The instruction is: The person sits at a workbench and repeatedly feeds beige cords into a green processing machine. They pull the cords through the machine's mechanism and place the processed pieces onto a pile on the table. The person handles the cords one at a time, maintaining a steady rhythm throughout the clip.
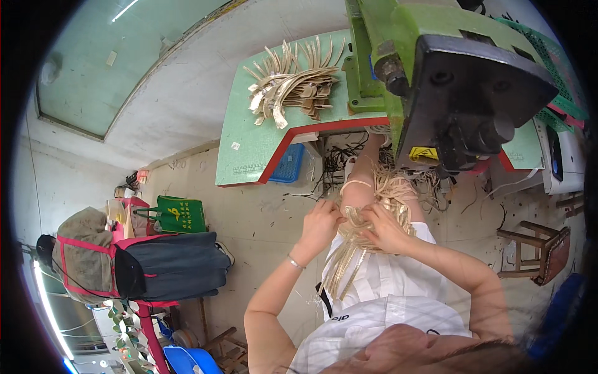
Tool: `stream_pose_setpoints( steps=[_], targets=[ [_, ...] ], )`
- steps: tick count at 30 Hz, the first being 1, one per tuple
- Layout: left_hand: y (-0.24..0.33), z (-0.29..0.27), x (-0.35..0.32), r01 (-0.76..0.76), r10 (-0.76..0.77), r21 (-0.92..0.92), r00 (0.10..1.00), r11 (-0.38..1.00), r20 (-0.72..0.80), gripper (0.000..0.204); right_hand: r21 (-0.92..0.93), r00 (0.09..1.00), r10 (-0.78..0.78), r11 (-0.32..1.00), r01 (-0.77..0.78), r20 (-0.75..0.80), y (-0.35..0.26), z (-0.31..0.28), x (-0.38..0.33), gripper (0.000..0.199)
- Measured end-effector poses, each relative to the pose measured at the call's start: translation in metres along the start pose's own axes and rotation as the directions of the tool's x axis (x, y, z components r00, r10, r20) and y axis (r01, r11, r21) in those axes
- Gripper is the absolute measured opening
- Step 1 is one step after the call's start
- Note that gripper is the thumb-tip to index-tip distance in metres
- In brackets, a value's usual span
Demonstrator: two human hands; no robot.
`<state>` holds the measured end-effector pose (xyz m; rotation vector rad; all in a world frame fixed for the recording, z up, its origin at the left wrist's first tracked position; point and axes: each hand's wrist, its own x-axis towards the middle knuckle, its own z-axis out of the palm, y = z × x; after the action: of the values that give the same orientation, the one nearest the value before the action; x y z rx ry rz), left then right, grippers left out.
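Note:
A bundle of thin gold straps (355,240) lies across my lap, its ends hanging over the white clothing. My right hand (386,230) is closed on the bundle from the right, fingers curled over the straps. At the left edge of the same bundle, my left hand (322,221) has its fingers pressed together on the straps; the exact piece in its fingertips is too small to make out. More pale gold straps (395,190) hang loosely over my knee beyond the hands.
A green sewing-type machine (367,81) with a black head (473,93) towers ahead on a green table (243,149) with a red edge. Curved gold strips (293,87) are piled there. A blue basket (288,163) stands below; a wooden stool (536,249) is at right. Another person (168,265) is at left.

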<state>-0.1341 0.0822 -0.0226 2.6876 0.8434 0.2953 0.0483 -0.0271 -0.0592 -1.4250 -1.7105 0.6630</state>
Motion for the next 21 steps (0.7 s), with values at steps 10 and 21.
stream_pose_setpoints(
  steps=[10,21],
  targets=[
    [0.079,-0.082,0.048,0.202,-0.015,-0.819,0.973,0.538,0.23,0.019,0.149,0.898,-0.151,0.984,0.097,0.413,-0.055,-0.177,0.047,0.017],
    [0.141,-0.087,0.083,0.186,-0.162,-0.977,0.973,0.108,0.167,0.026,-0.187,0.845,0.085,0.982,0.018,0.528,-0.101,-0.283,0.096,0.028]
  ],
)
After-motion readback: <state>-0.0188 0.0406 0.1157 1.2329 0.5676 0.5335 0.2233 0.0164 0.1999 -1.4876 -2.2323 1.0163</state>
